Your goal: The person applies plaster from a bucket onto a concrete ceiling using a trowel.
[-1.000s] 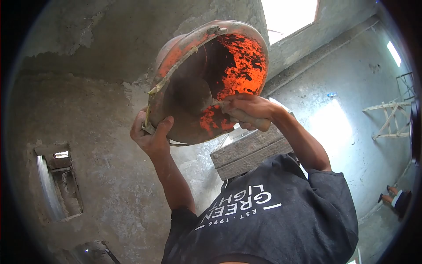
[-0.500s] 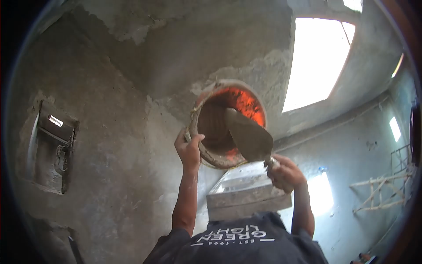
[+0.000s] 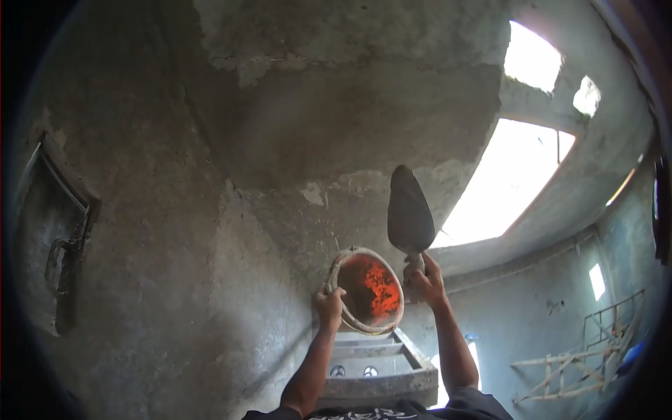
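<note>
My left hand (image 3: 328,308) is closed on the rim of a mortar-caked bucket (image 3: 336,273), with the thumb over the edge. The bucket's mouth faces me; grey mortar coats part of its orange inside. My right hand (image 3: 425,280) is wrapped around the handle of a trowel (image 3: 411,213). The trowel's broad blade points up, beside and above the bucket and apart from it. Behind the blade is the grey plastered wall (image 3: 350,119).
A bright opening (image 3: 509,182) is in the wall at right, with a smaller opening (image 3: 533,57) above it. A wooden frame (image 3: 378,387) stands below the bucket. Metal scaffolding (image 3: 567,374) is at lower right, and a recess (image 3: 52,238) is at left.
The trowel has come out of the bucket's mouth and now points upward. The bucket sits lower in view and looks smaller. The view has shifted, showing more of the upper wall.
</note>
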`<state>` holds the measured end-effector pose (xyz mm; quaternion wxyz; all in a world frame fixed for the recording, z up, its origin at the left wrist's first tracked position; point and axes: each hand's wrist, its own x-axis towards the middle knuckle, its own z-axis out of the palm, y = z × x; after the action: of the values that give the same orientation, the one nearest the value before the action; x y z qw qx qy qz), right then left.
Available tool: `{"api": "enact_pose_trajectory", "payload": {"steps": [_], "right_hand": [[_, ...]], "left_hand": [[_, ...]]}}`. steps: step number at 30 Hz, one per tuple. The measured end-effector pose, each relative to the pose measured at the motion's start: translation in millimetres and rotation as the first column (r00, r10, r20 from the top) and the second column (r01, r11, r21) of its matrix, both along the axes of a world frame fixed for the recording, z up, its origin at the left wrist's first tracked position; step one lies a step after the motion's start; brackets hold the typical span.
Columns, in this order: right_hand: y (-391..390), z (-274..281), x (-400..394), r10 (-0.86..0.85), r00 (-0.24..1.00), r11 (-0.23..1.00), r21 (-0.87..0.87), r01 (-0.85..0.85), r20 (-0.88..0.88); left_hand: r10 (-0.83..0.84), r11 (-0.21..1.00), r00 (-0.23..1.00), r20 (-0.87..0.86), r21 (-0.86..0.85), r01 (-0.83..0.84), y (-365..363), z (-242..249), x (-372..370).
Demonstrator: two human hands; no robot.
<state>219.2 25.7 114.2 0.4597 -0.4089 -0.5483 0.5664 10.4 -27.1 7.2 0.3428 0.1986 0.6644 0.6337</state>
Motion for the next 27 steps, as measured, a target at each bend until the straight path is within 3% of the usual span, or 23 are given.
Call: {"api": "enact_pose_trajectory", "payload": {"steps": [1,3,6,9,11,15,17,21,23,27], "right_hand": [[26.0,-1.3,-11.4,-0.074,0.995,0.996,0.048,0.071,0.068],[74.7,5.8,-39.0,-0.098,0.994,0.988,0.121,0.091,0.054],[137.1,39.5,-91.6,-0.165,0.983,0.968,0.180,0.177,-0.077],[192.9,47.7,-130.5,-0.282,0.955,0.930,0.219,0.296,-0.096],[222.8,44.3,-146.3,-0.494,0.868,0.781,0.416,0.465,-0.044],[253.5,48.3,-165.1,-0.647,0.762,0.663,0.500,0.557,0.008],[269.1,37.6,-170.8,-0.800,0.595,0.302,0.801,0.517,-0.082],[265.6,35.3,-195.8,-0.846,0.532,0.281,0.831,0.480,-0.022],[255.1,32.9,-204.6,-0.765,0.631,0.455,0.801,0.387,0.129],[240.0,24.7,-211.8,-0.723,0.662,0.429,0.880,0.204,0.199]], "left_hand": [[0.007,1.000,1.000,0.020,0.000,-0.007,6.8,-7.0,2.5],[-0.025,0.999,0.992,-0.123,-0.034,0.021,22.9,-61.5,1.2],[-0.113,0.993,0.949,-0.294,-0.015,0.113,23.7,-38.3,5.3],[-0.147,0.988,0.882,-0.447,-0.021,0.154,24.1,-32.0,7.3],[-0.127,0.989,0.851,-0.510,0.002,0.149,23.7,-19.1,6.7],[-0.106,0.989,0.836,-0.539,0.027,0.143,27.1,-18.3,-4.1],[-0.048,0.996,0.845,-0.532,0.036,0.079,27.3,-22.4,-10.7],[-0.033,0.998,0.859,-0.510,0.036,0.060,26.7,-17.1,-14.6],[-0.040,0.997,0.863,-0.504,0.038,0.068,27.8,-16.0,-14.3],[-0.052,0.996,0.863,-0.502,0.034,0.079,25.8,-22.7,-14.3]]}}
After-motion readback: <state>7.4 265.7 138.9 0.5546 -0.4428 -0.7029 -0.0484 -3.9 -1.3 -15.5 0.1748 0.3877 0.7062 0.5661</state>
